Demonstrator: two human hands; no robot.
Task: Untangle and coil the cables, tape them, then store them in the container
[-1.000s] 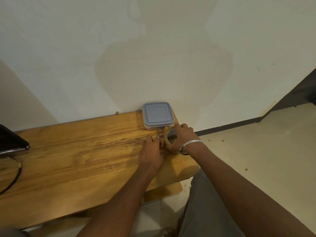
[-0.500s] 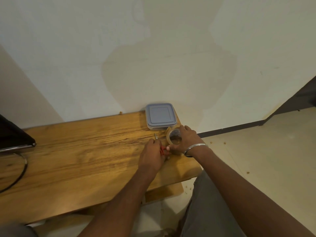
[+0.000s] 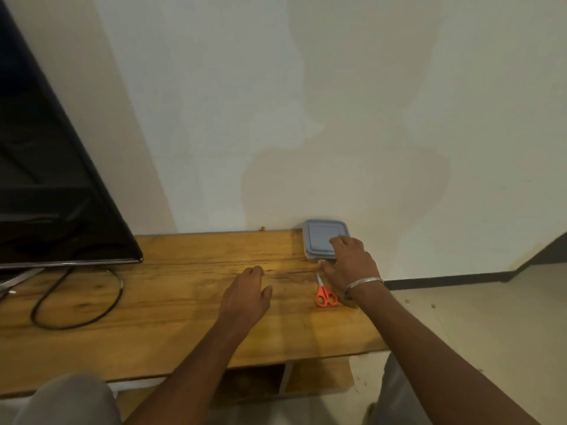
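Right hand (image 3: 352,262) fingers curl over container (image 3: 319,237) at 1 o'clock; left hand (image 3: 247,294) loose, empty. Risk: one-handed pull skids container off desk (image 3: 171,302); wrist knocks scissors (image 3: 325,292).

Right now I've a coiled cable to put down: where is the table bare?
Widest bare wood lies between the black cable loop and the left hand. A second strip runs along the wall from the TV corner to the container. The table is crowded at its right end: container, right hand on it, scissors beside the wrist.
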